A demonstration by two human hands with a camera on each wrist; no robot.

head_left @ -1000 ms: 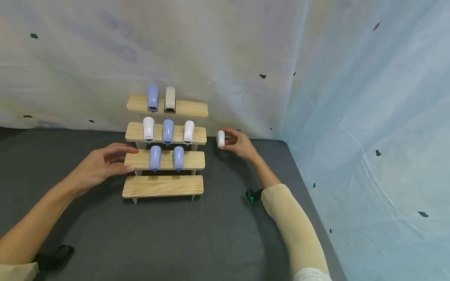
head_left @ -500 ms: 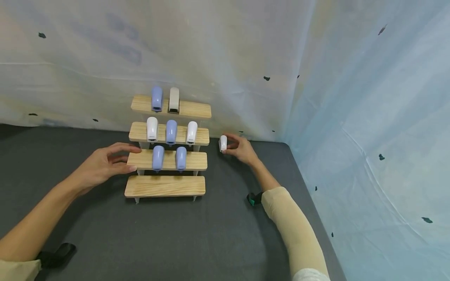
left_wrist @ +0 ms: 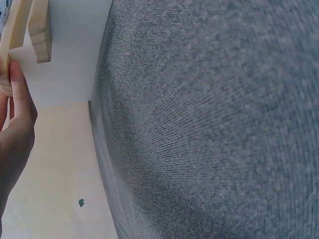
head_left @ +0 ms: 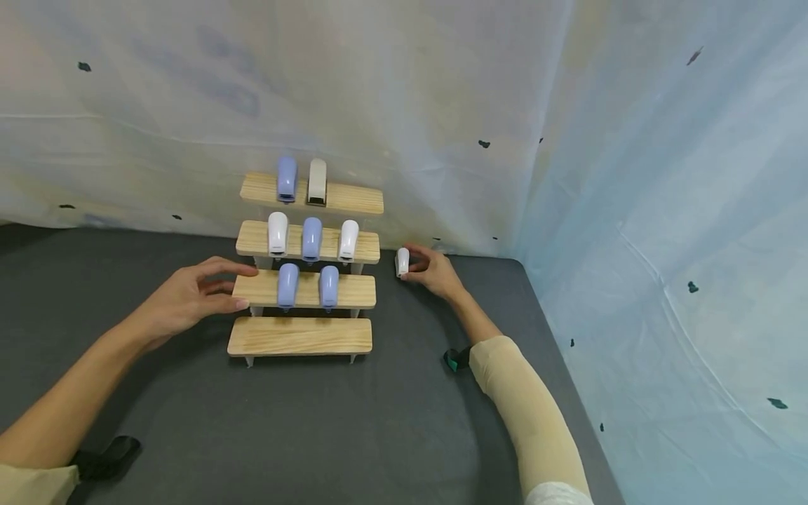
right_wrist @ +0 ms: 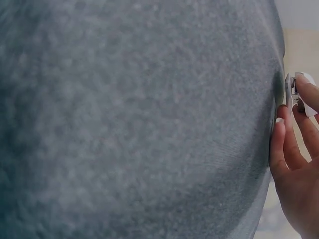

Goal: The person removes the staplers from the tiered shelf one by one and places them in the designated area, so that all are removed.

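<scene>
A four-tier wooden display stand (head_left: 299, 337) bears small staplers on its upper three tiers. My left hand (head_left: 189, 298) grips the left end of the second board from the bottom; in the left wrist view, fingers (left_wrist: 20, 94) lie against that board's end (left_wrist: 6, 82). Right of the stand, my right hand (head_left: 435, 272) holds a white stapler (head_left: 402, 261) between thumb and fingers, low over the dark tabletop. In the right wrist view this stapler (right_wrist: 310, 82) shows its metal base side toward the cloth, with the lower fingertips right at the surface.
Two blue staplers, one of them a blue stapler (head_left: 287, 285), sit on the held tier. Above are a white stapler (head_left: 278, 233), a blue one and another white one. The top tier has a blue stapler (head_left: 287, 179) and a beige stapler (head_left: 317, 181). Plastic sheeting (head_left: 429, 105) hangs behind.
My right hand has lowered the white stapler slightly toward the tabletop and turned it more upright. The left hand stays on the board; the whole head view has shifted a little.
</scene>
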